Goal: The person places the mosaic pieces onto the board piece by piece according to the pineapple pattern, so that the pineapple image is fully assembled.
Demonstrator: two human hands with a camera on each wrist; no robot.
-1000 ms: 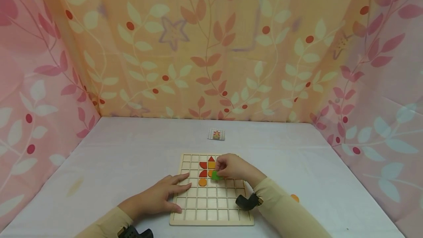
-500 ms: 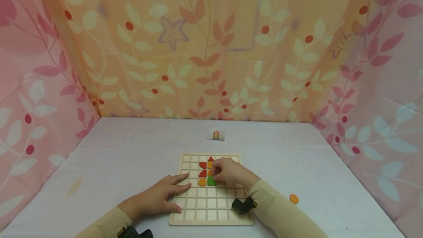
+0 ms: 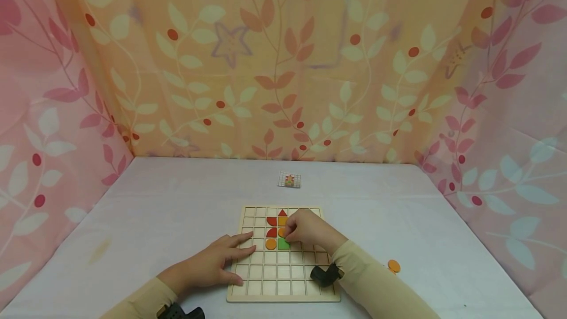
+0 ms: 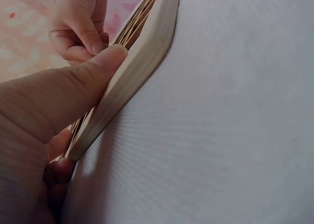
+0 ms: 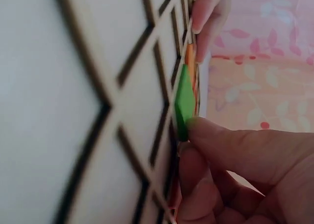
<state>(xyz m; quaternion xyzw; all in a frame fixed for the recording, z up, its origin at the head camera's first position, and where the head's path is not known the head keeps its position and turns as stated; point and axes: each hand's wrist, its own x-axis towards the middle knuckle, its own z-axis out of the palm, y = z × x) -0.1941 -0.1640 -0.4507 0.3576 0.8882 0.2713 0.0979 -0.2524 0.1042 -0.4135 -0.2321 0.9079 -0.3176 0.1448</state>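
Observation:
A wooden grid board (image 3: 283,299) lies on the white table. My left hand (image 3: 208,262) rests on its left edge with fingers spread, the thumb on the rim in the left wrist view. My right hand (image 3: 312,230) pinches a green square tile (image 3: 283,244) by its corner, between thumb and fingers. In the head view this tile sits in a cell right of an orange disc (image 3: 271,244). Above are two red curved pieces (image 3: 271,221), a red triangle (image 3: 282,213) and a yellow-orange square (image 3: 282,221). My right fingers partly hide another orange disc (image 3: 281,232).
Behind the board lies a small card (image 3: 289,180) printed with a grid and a coloured figure. Loose orange discs (image 3: 393,266) are on the table to the right, beside my right sleeve. Patterned cloth walls (image 3: 274,63) stand at the back and sides.
My right hand has moved slightly left and down, bringing the green square tile from a tilted pose over the board to lying flat in a cell. The left hand stays put.

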